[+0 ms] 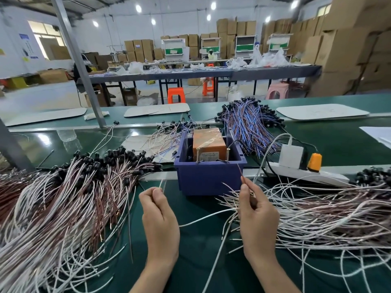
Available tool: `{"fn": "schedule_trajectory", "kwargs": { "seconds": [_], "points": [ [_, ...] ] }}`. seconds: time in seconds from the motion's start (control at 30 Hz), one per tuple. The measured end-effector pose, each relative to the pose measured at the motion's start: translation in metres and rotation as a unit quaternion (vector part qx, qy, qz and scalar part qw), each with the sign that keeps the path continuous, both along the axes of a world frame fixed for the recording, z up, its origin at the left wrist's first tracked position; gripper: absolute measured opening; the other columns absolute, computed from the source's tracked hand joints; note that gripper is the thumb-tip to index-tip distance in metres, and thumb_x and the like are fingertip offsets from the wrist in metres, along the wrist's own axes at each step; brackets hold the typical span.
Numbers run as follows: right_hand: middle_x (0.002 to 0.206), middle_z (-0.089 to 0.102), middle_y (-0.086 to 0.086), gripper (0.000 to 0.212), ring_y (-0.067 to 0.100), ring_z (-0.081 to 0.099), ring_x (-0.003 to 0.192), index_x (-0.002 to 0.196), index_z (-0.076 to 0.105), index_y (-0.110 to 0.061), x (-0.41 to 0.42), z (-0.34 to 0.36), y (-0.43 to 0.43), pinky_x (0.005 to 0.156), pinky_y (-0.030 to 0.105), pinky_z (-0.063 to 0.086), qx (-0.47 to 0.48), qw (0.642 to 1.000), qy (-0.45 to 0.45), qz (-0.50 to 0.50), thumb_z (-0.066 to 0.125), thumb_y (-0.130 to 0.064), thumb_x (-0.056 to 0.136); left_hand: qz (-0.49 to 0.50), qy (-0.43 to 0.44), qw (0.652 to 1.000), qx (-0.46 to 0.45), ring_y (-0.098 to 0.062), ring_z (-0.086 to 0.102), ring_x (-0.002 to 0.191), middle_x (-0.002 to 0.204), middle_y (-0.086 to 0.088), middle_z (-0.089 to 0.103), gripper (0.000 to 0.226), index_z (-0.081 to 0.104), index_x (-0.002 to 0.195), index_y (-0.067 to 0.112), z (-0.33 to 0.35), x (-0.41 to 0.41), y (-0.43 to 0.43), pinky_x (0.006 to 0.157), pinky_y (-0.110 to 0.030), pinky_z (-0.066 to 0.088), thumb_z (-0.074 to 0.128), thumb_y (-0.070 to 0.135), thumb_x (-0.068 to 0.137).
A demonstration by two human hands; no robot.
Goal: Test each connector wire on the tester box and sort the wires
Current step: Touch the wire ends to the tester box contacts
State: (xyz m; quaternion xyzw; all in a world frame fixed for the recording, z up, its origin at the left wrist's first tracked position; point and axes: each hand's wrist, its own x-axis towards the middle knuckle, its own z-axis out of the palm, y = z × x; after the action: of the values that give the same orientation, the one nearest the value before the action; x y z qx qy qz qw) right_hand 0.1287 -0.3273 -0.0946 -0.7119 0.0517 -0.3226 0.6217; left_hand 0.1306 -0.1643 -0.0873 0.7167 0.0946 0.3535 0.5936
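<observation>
Fingers (156,194) of the left hand (158,214) pinch a white wire (161,183); the right hand (258,216) pinches a brown wire (240,171), both just before the blue bin (209,180).

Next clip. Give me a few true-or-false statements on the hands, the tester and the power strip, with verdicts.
1. The left hand pinches a white wire. True.
2. The right hand holds nothing. False: it pinches a brown wire.
3. The orange tester box sits inside the blue bin. True.
4. The power strip lies left of the blue bin. False: it lies to the bin's right.
</observation>
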Motion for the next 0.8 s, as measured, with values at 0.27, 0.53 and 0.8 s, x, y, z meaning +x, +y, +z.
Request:
{"fn": "schedule_trajectory", "kwargs": {
  "seconds": [0.27,0.53,0.8],
  "points": [
    [0.055,0.058,-0.012,0.033,0.004,0.052,0.045,0.109,0.063,-0.024,0.014,0.001,0.007,0.046,0.016,0.035,-0.030,0.998,-0.040,-0.035,0.047,-0.051,0.097,0.026,-0.036,0.995,0.086,-0.011,0.046,0.052,0.064,0.008,0.049,0.021,0.043,0.097,0.026,0.002,0.015,-0.011,0.051,-0.034,0.035,0.030,0.041,0.104],
    [0.071,0.070,-0.007,0.019,-0.002,0.058,0.057,0.105,0.062,-0.024,0.034,-0.001,0.014,0.055,0.018,0.044,-0.059,0.993,-0.035,-0.100,0.052,-0.040,0.101,0.016,-0.054,0.988,0.142,-0.008,0.048,0.054,0.064,0.012,0.051,0.012,0.042,0.100,0.029,0.000,0.041,-0.025,0.056,-0.036,0.037,0.036,0.037,0.107],
    [0.060,0.059,-0.017,0.020,-0.002,0.059,0.053,0.111,0.059,-0.028,0.034,-0.002,0.013,0.049,0.012,0.040,-0.069,0.992,-0.037,-0.097,0.049,-0.043,0.101,-0.020,-0.091,0.983,0.157,-0.009,0.052,0.054,0.067,0.014,0.056,0.021,0.046,0.099,0.023,0.000,0.055,-0.029,0.053,-0.043,0.048,0.038,0.042,0.106]
  ]
}}
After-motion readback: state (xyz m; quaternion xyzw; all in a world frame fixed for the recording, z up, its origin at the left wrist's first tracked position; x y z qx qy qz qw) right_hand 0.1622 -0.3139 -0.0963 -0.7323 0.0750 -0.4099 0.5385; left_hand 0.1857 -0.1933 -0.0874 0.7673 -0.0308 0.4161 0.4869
